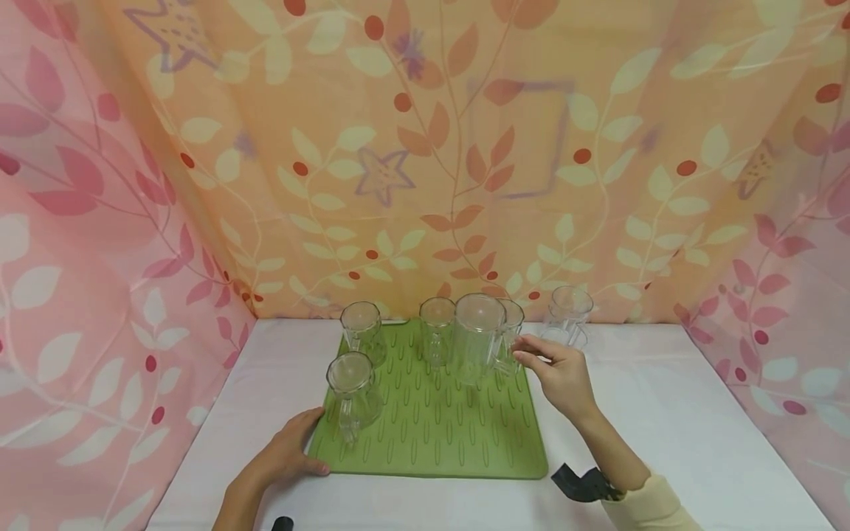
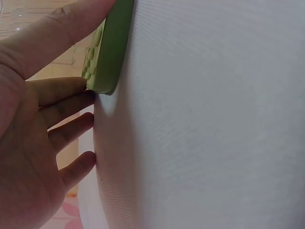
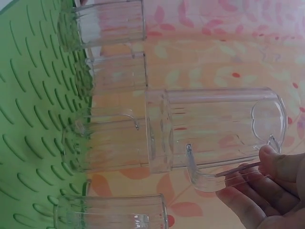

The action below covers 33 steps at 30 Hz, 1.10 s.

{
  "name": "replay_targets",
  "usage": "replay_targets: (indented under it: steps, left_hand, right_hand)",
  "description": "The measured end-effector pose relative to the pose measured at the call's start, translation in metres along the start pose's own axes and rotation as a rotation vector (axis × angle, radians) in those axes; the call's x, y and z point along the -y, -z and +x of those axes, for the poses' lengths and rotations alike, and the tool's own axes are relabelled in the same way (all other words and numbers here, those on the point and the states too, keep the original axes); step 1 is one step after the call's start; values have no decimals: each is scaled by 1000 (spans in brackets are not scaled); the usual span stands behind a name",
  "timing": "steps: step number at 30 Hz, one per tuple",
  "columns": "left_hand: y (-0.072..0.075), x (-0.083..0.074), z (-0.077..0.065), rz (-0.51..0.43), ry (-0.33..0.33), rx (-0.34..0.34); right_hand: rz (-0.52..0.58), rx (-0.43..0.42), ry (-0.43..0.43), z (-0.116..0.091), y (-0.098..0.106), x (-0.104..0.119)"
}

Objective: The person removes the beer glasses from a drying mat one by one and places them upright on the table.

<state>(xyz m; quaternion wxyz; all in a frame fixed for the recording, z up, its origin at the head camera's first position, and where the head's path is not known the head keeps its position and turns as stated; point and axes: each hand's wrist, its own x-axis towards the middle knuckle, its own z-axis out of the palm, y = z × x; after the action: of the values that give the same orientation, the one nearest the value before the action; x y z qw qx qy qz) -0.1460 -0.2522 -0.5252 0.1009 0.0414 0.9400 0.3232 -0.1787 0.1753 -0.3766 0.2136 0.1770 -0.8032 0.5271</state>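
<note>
My right hand [image 1: 558, 372] grips the handle of a clear glass mug [image 1: 474, 343], which is held up over the back right of a green drying mat [image 1: 451, 450]. In the right wrist view the fingers [image 3: 250, 200] and thumb pinch the lower part of that handle. My left hand [image 1: 282, 450] rests at the mat's front left corner, thumb along the front edge and fingers along the left side. In the left wrist view its fingers [image 2: 71, 131] are nearly straight. Two mugs stand on the mat's left, a back one [image 1: 361, 332] and a front one [image 1: 352, 391].
Another glass mug [image 1: 437, 335] stands at the mat's back, and one more [image 1: 513, 324] is partly hidden behind the held mug. Off the mat, a glass mug [image 1: 569, 313] stands on the white table [image 1: 664, 413] at back right. Patterned cloth [image 1: 451, 162] hangs behind.
</note>
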Motion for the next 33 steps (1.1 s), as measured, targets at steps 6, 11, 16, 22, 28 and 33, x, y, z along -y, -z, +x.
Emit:
replay_targets:
  steps: [6,11,16,22,28,33]
  left_hand:
    - [0,1,0,-11,-13,-6]
    - [0,4,-2,-9,-20,-16]
    - [0,5,-3,-13,-24,-14]
    - [0,3,-1,-14,-30,-25]
    - [-2,5,-1,-21,-25,-21]
    - [-2,6,1,-6,-41,-22]
  right_hand:
    - [-9,24,2,5,1,0]
    - [23,52,-13,5,2,-1]
    - [7,46,-3,6,2,0]
    - [3,56,7,8,2,1]
    - [6,64,-9,7,2,0]
    - [-10,57,4,7,2,-1]
